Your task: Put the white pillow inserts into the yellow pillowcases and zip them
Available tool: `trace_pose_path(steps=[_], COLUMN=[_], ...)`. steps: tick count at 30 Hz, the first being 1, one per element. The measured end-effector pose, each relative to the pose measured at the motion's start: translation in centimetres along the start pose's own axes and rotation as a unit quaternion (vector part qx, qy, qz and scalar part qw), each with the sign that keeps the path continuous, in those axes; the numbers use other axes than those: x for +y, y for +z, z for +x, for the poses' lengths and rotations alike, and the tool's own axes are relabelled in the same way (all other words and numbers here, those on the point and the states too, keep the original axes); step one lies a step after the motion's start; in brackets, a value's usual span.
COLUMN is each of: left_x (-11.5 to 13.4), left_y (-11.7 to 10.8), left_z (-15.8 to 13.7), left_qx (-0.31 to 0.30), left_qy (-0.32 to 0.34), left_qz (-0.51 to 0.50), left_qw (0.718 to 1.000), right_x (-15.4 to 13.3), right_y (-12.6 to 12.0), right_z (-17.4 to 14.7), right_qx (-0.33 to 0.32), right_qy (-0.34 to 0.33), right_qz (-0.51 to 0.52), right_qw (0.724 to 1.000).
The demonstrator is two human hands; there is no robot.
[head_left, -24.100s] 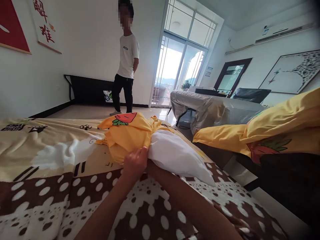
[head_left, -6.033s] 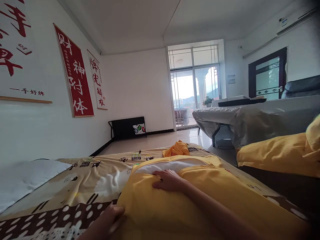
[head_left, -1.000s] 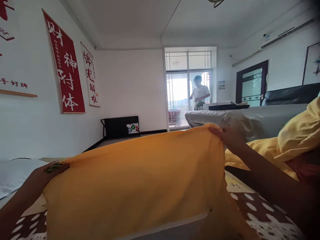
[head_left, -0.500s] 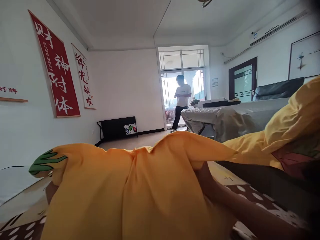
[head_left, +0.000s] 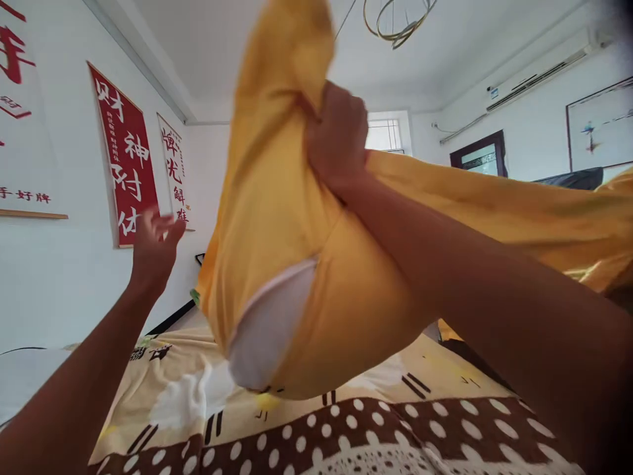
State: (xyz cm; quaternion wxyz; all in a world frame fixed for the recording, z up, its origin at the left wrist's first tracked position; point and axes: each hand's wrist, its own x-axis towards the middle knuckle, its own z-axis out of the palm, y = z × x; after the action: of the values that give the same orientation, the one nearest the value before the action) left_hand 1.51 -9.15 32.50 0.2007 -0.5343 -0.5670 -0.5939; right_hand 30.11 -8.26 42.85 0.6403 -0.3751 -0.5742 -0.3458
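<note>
Bare forearms (head_left: 79, 376), slender wrists (head_left: 143, 288)

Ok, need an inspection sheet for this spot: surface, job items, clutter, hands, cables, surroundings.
Surface: beige-and-brown patterned blanket, creased.
Job items: yellow pillowcase, lifted above the blanket, with white filling showing through its opening.
Clutter: white pillow-like item at far left; yellow cloth behind the right forearm, unclear whether joined to the pillowcase.
Hands: right hand closed on the pillowcase; left hand raised, partly open, apart from it, fingers blurred.
Cables: thin wall line, cable or pipe, below the air conditioner.
Surroundings: red scroll, framed picture, ring-shaped ceiling lamp.
</note>
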Motion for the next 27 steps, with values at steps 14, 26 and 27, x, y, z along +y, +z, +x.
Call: trace_pose_path(steps=[14,26,27], left_x=[3.6,1.7,1.4], left_y=[1.9,0.3,0.0], left_z=[-4.6,-0.6,-0.4], left_qx=[-0.245,-0.254,-0.256], left_qy=[0.367,0.205,0.202], left_qz=[0.224,0.196,0.212], left_qw=[0.869,0.925,0.921], right_x=[-0.8,11.3,12.2], right_y=[7.5,-2.1,-2.8], right_z=[-14.8,-9.6,-8.8], right_qx=[-0.162,-0.403,-0.439], right_qy=[-0.364,-0.246,-0.197], right_qz=[0.040,-0.080,-0.079], right_qw=[0.917,0.878,0.873])
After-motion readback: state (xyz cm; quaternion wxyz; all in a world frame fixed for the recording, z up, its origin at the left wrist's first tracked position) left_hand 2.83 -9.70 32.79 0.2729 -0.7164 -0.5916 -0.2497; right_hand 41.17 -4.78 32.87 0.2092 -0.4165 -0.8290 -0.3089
